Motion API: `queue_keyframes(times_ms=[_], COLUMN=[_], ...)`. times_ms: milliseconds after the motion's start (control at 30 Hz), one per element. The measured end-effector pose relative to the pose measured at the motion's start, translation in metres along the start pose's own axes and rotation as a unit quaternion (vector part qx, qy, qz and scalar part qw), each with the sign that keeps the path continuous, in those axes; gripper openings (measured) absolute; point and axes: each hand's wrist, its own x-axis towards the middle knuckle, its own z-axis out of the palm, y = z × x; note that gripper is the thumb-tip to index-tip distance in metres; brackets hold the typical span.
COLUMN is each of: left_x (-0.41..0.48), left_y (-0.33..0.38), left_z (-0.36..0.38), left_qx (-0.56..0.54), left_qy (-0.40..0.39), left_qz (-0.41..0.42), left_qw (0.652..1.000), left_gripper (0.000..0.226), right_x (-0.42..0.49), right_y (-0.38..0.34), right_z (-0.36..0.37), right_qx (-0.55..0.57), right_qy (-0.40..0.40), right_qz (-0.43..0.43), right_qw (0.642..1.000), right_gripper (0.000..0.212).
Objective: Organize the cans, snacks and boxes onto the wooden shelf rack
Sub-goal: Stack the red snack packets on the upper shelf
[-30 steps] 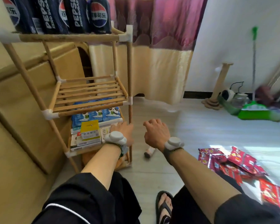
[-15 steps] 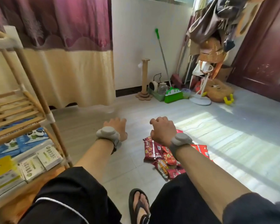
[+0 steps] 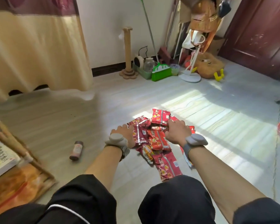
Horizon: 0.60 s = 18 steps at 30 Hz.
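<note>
**Both hands down on the snack heap, nothing lifted yet**

Snack packets [image 3: 157, 141] heaped loose on the floor [image 3: 217, 126] just ahead of the knees, overlapping, partly in sunlight. Wooden shelf rack [image 3: 13, 143] off to the left, well apart from the heap, with a box [image 3: 0, 157] lying on its visible tier.

Left hand [image 3: 124, 135] at the heap's left edge, right hand [image 3: 176, 131] over its far right part. Fingers [image 3: 176, 123] of both bent down onto the packets, tips hidden behind the knuckles. Cannot tell whether any packet is pinched or merely touched.

Probably light, soft and crinkly, slick one against another, with crushable contents. Best scooped from both sides with a gentle squeeze, or pinched at the flat sealed ends. Apt to slide out of a loose armful.

Small bottle [image 3: 77, 150] on its side between heap and rack.
</note>
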Motion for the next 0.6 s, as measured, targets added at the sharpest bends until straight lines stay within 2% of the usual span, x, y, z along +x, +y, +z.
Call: queue_keyframes(times_ms=[167,267,333,433,500,567,600], left_x=[0.028,0.044,0.05,0.079,0.083,0.102,0.097], left_y=[0.041,0.067,0.085,0.115,0.123,0.13,0.13], left_z=[0.06,0.102,0.13,0.191,0.207,0.246,0.238], left_qx=[-0.034,-0.085,-0.134,-0.211,-0.251,-0.291,-0.297], left_qy=[-0.085,-0.149,-0.192,-0.28,-0.318,-0.333,-0.327], left_qz=[-0.001,-0.015,-0.037,-0.069,-0.078,-0.113,-0.132], left_qw=[0.996,0.985,0.972,0.934,0.911,0.89,0.888], left_gripper=[0.048,0.055,0.059,0.066,0.07,0.083,0.092], right_x=[0.028,0.049,0.063,0.103,0.114,0.142,0.143], right_y=[0.038,0.059,0.068,0.082,0.083,0.086,0.084], right_z=[0.067,0.105,0.125,0.174,0.19,0.221,0.223], right_qx=[0.023,0.043,0.068,0.105,0.123,0.166,0.18], right_qy=[-0.081,-0.137,-0.159,-0.197,-0.205,-0.209,-0.199], right_qz=[0.023,0.044,0.056,0.079,0.091,0.117,0.126], right_qw=[0.996,0.989,0.983,0.972,0.967,0.957,0.955], right_gripper=[0.045,0.045,0.049,0.058,0.064,0.07,0.073])
